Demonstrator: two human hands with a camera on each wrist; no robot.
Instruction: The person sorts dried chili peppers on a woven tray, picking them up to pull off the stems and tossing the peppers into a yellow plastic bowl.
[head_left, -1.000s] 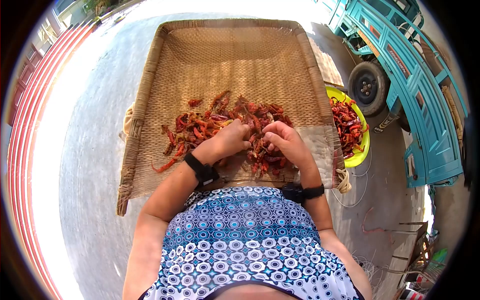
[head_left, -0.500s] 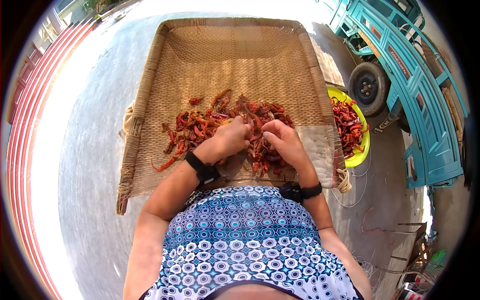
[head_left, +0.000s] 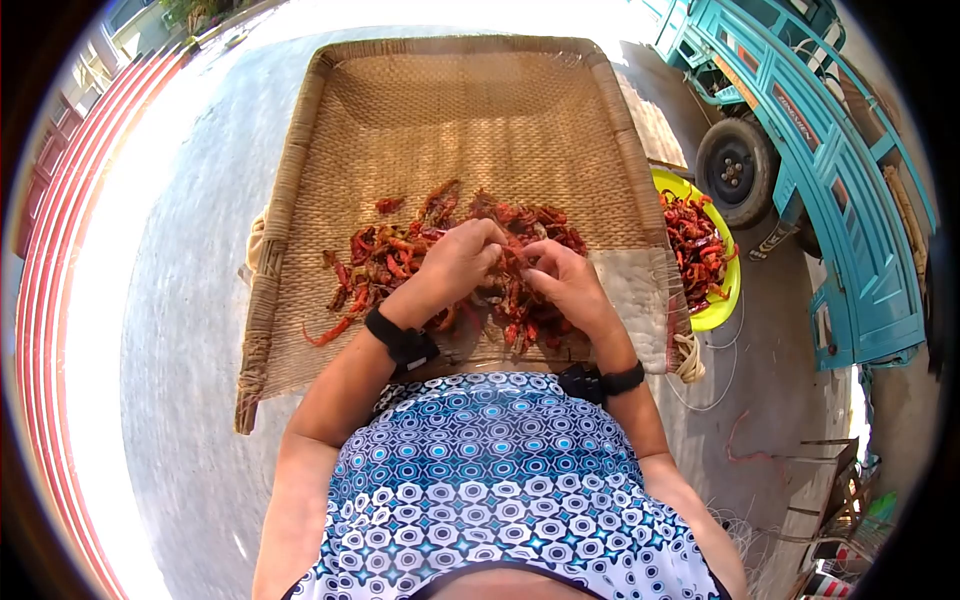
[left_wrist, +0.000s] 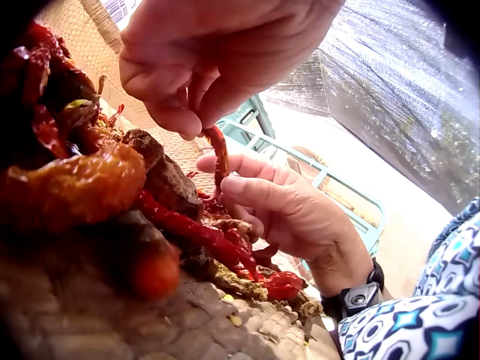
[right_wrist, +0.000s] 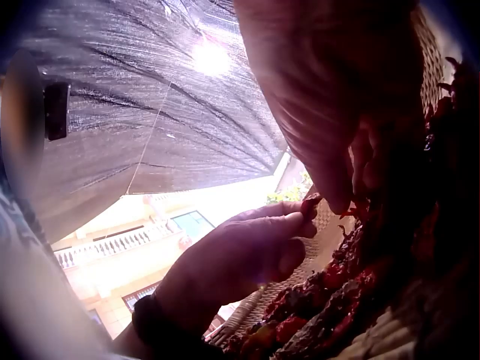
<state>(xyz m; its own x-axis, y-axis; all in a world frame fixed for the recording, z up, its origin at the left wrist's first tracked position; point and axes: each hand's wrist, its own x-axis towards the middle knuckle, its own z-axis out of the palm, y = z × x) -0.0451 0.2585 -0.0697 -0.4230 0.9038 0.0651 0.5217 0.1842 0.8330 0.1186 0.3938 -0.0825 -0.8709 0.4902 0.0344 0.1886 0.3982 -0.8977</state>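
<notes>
A dried red chili pepper [left_wrist: 218, 154] is between the two hands, above a heap of dried chili peppers [head_left: 385, 255] on a woven tray [head_left: 460, 110]. My left hand [head_left: 455, 268] pinches its upper end between thumb and fingers. At the lower end, the thumb and forefinger of my right hand [head_left: 572, 288] pinch it too. In the right wrist view, a red bit of the pepper shows at the fingertips of the left hand [right_wrist: 232, 259], while the right hand [right_wrist: 337, 90] hides much of the heap.
A yellow basin [head_left: 727, 300] full of red chilies stands just right of the tray. Beyond it is a turquoise vehicle [head_left: 830, 190] with a black wheel [head_left: 735, 175]. Red-edged steps [head_left: 60, 230] run along the far left. Loose cord [head_left: 690, 362] hangs at the tray's near right corner.
My left hand has shifted slightly forward and its wrist has lifted a little. The right hand stays nearly in place, its fingers closer around the pepper. The heap looks much the same.
</notes>
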